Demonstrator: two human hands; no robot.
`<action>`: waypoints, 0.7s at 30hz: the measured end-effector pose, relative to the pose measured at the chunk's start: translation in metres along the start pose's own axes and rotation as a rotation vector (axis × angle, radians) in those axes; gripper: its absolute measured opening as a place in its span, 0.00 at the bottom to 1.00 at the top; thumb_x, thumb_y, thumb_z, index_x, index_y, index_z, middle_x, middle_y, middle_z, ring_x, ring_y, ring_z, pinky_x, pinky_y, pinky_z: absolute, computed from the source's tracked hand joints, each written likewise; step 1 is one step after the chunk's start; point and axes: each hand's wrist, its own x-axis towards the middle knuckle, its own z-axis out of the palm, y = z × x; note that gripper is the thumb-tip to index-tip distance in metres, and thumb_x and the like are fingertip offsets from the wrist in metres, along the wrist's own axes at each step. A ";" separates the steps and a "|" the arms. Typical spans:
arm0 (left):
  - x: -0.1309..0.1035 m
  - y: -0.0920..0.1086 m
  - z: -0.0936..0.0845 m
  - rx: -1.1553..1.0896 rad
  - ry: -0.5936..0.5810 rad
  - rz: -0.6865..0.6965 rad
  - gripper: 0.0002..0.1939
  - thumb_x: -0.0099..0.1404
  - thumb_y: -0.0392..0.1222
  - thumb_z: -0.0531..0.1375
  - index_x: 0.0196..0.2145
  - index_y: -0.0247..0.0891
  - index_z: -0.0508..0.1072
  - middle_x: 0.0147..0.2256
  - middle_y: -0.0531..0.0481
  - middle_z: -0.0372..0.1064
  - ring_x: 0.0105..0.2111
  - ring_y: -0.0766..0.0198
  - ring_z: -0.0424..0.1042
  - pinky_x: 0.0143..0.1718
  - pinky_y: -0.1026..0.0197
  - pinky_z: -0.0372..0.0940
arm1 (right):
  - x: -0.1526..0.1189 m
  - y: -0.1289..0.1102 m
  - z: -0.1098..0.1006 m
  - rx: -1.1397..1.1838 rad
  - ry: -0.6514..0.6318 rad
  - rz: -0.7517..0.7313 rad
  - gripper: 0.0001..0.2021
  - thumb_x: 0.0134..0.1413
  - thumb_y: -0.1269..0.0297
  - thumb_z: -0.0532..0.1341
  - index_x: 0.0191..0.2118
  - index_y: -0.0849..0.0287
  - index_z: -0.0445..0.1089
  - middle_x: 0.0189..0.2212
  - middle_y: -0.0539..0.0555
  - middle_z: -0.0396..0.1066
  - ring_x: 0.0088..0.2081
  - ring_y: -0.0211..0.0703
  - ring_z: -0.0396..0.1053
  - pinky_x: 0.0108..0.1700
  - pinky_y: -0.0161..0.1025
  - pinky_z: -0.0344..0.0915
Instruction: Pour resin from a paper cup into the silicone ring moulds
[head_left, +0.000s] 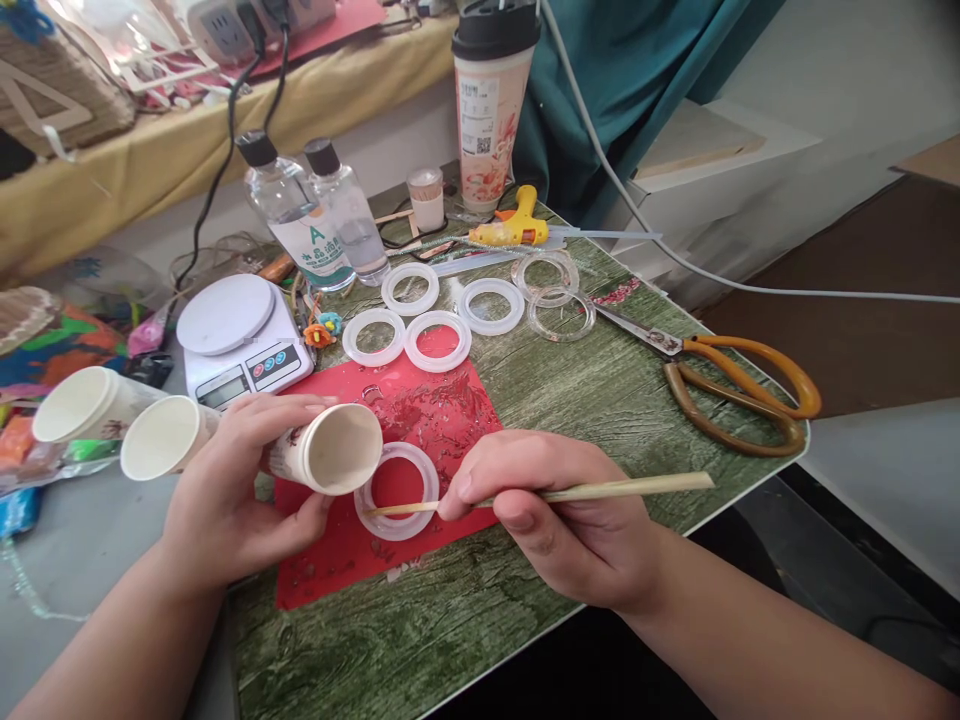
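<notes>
My left hand is wrapped around a small paper cup, tipped so that its mouth faces me. Between the thumb and fingers of my right hand is a thin wooden stick. The stick's narrow tip touches or lies just over a white ring mold on a wet, spotted red sheet. The tilted cup is right beside that mold's upper left edge. Behind the sheet are several more white ring molds and clear rings.
Scissors lie at the right. A kitchen scale, two bottles, a lidded drink cup and a yellow glue gun stand or lie behind. Two paper cups are at the left.
</notes>
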 end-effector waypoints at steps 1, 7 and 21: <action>0.000 0.000 0.000 0.001 -0.001 -0.001 0.37 0.69 0.38 0.70 0.71 0.62 0.73 0.58 0.45 0.86 0.56 0.37 0.87 0.63 0.31 0.79 | 0.000 0.000 0.000 0.002 -0.003 -0.007 0.05 0.85 0.62 0.68 0.54 0.55 0.83 0.40 0.57 0.90 0.39 0.46 0.90 0.42 0.42 0.87; 0.002 0.003 0.000 0.004 0.008 -0.010 0.38 0.67 0.36 0.71 0.71 0.63 0.73 0.58 0.46 0.86 0.56 0.38 0.87 0.62 0.33 0.80 | -0.001 -0.002 -0.003 -0.024 -0.031 -0.046 0.09 0.86 0.60 0.68 0.55 0.57 0.85 0.41 0.59 0.91 0.41 0.47 0.91 0.45 0.41 0.88; 0.003 0.003 0.000 0.029 -0.006 0.004 0.35 0.70 0.38 0.70 0.71 0.62 0.71 0.58 0.46 0.86 0.56 0.39 0.87 0.60 0.33 0.79 | 0.000 -0.007 -0.001 -0.113 -0.101 -0.046 0.17 0.78 0.75 0.71 0.65 0.55 0.83 0.47 0.57 0.93 0.44 0.46 0.92 0.49 0.41 0.90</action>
